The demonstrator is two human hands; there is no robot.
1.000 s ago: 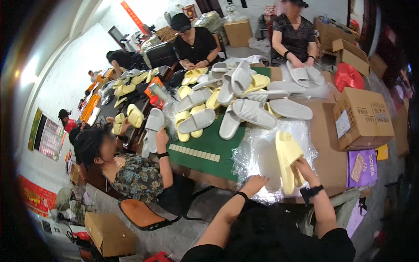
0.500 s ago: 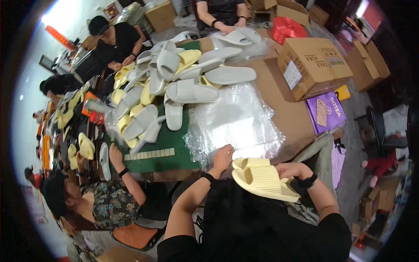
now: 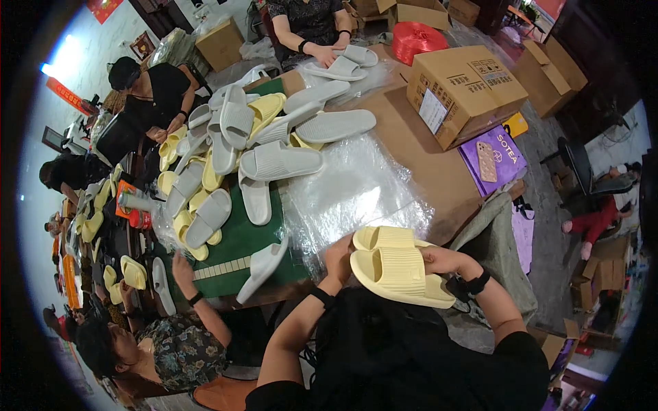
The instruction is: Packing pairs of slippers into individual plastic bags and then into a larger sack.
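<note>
Worktop [image 3: 411, 163]: clear plastic [image 3: 353, 192] laid flat; loose slippers [image 3: 281, 161] heaped, unwrapped. 1 yellow pair [image 3: 401, 272], set together, unwrapped: my right hand [image 3: 447, 261] grips it; left hand [image 3: 338, 259] alongside, grip unclear.

My right hand [image 3: 445, 262] has swung the yellow slippers [image 3: 394, 267] crosswise at the tabletop's [image 3: 408, 147] near edge, my left hand [image 3: 338, 259] drawing in beside them; a grey slipper [image 3: 262, 268] has moved nearer that edge.

Two yellow slippers [image 3: 399, 272] in the right hand [image 3: 444, 261]; one cardboard box [image 3: 473, 96], one phone [image 3: 486, 162] and one purple packet [image 3: 508, 170] on the desk [image 3: 403, 145]; one red roll [image 3: 419, 42] (grey slippers [image 3: 282, 162] overlap beyond counting).
</note>
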